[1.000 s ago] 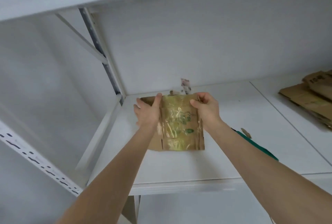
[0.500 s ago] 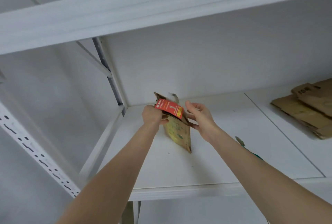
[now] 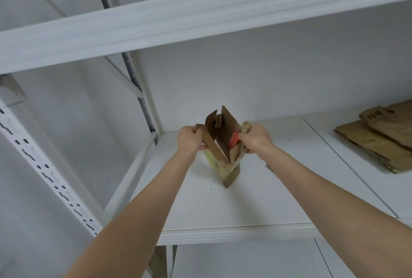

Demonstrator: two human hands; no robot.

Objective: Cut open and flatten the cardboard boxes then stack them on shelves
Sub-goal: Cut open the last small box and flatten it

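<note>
At the far left we see a white slotted post [image 3: 44,173] of the rack, and above it the front edge of the upper shelf [image 3: 200,17] crosses the view. Below, both our arms reach out over the white shelf [image 3: 223,211].

Our left hand [image 3: 189,138] is curled round the left edge of the small cardboard box [image 3: 220,144], with the fingers wrapped behind a flap. The box stands on end between our two hands, over the back left part of the shelf. Its brown flaps are spread apart at the top and its lower end points down toward the shelf board. We cannot tell whether that end touches the board. A red label [image 3: 234,142] shows on the box's right side.

Our right hand [image 3: 256,138] grips the right edge of the box just beside the label, fingers closed tight on the cardboard.

Well apart, at the far right, a pile of flattened cardboard [image 3: 379,142] lies on the next shelf board.
</note>
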